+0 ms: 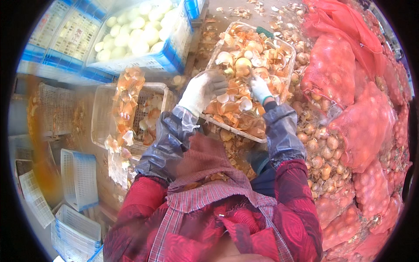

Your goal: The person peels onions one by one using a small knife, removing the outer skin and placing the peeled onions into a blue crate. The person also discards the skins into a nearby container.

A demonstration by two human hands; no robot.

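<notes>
In front of me stands a white plastic crate (292, 62) heaped with papery onion skins (229, 114). A yellowish onion (243, 66), partly bared, lies among them, just beyond and between my hands. My left hand (206, 87), in a white glove with grey fingers, hovers over the crate's left side. Its fingers point right, and I see nothing held in it. My right hand (260, 87), gloved too, is over the middle of the skins with its fingers curled. Whether something small and dark at its fingertips is held cannot be made out.
A blue-and-white crate (173, 57) of peeled onions (137, 32) stands at upper left. Below it is a skin-strewn crate (163, 98). Several red mesh sacks (366, 127) of onions line the right, beside loose onions (322, 154). Other crates (79, 178) lie at lower left.
</notes>
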